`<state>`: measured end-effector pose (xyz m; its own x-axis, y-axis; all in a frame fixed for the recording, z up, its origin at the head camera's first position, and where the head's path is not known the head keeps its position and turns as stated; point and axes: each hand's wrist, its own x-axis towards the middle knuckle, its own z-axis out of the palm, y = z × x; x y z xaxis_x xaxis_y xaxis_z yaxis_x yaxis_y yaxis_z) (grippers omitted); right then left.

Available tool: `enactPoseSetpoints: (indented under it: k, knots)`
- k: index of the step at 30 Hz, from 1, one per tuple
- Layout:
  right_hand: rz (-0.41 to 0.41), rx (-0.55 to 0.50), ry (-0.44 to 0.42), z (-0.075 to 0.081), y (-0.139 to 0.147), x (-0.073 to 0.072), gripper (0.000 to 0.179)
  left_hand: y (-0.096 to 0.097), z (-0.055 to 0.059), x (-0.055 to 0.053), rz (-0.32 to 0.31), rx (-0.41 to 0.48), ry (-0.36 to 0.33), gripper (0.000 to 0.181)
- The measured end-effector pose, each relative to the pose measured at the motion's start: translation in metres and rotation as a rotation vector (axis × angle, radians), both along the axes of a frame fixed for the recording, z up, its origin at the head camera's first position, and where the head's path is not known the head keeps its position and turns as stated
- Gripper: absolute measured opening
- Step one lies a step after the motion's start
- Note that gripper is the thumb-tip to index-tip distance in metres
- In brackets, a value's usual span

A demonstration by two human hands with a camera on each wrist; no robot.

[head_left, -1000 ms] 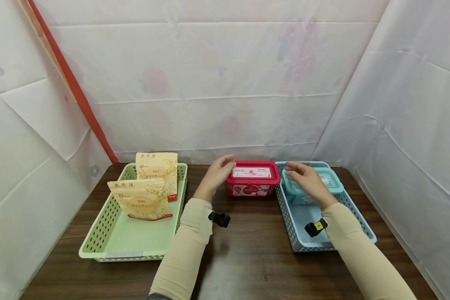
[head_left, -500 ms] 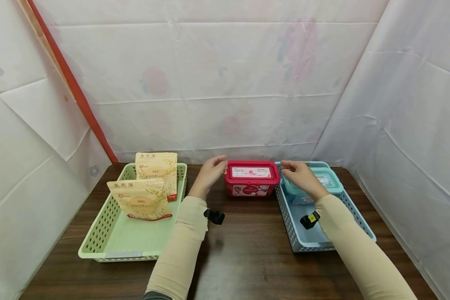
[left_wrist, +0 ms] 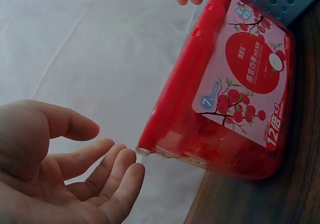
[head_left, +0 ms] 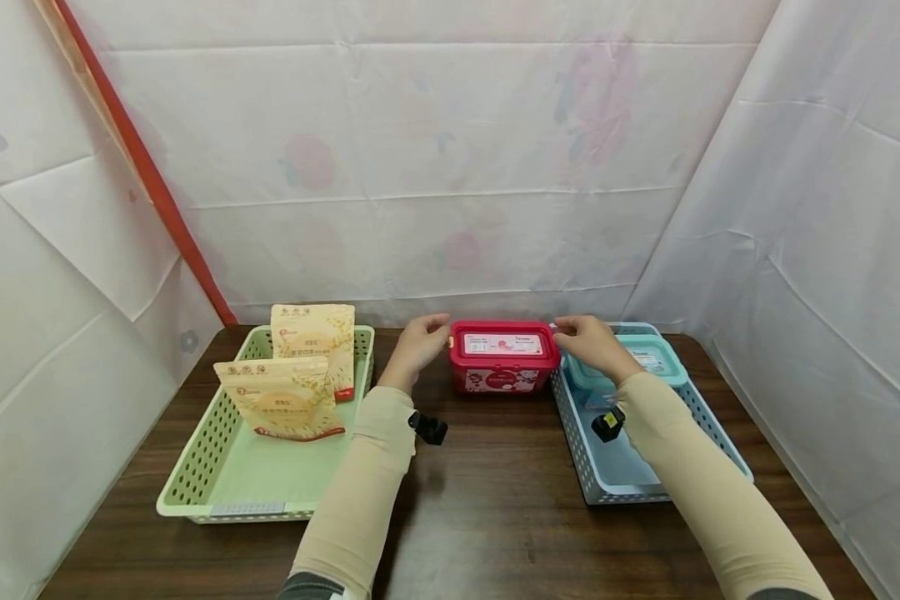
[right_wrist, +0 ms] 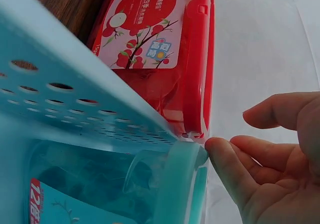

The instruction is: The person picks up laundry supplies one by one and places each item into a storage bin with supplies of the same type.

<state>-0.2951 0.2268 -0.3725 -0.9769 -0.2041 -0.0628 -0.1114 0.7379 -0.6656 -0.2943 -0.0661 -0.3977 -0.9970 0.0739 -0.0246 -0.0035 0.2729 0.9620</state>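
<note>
A red lidded plastic tub (head_left: 505,367) of laundry capsules, with a pink fruit label, stands on the table between my hands. My left hand (head_left: 416,348) is at the tub's left end, its fingers loosely bent and holding nothing. In the left wrist view, the fingertips (left_wrist: 132,159) come close to the lid's corner; I cannot tell whether they touch. On the other side, my right hand (head_left: 592,343) hovers over a teal lidded tub (head_left: 663,371). Its fingertips (right_wrist: 215,146) reach the red lid's right end, thumb apart, and contact is unclear.
The teal tub stands in a blue perforated basket (head_left: 648,477), right against the red tub. At left is a green basket (head_left: 270,483) with two yellow pouches, one in front (head_left: 281,404) and one behind (head_left: 322,333). A white curtain (head_left: 450,167) hangs behind the table.
My right hand has moved left, toward the red tub's end. My left hand has shifted slightly left, off the lid's corner. The tubs and baskets have stayed in place.
</note>
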Motion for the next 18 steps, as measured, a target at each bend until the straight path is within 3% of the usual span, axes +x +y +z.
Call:
enactPoseSetpoints:
  k: [10,18]
  knots:
    - [0.019,0.131,0.045,0.003,-0.012,-0.009,0.050,0.004,-0.012,-0.008,-0.005,-0.036,0.003,0.046]
    - [0.026,0.363,0.120,-0.003,-0.023,-0.018,0.044,0.008,-0.020,-0.011,0.005,-0.070,-0.009,0.047]
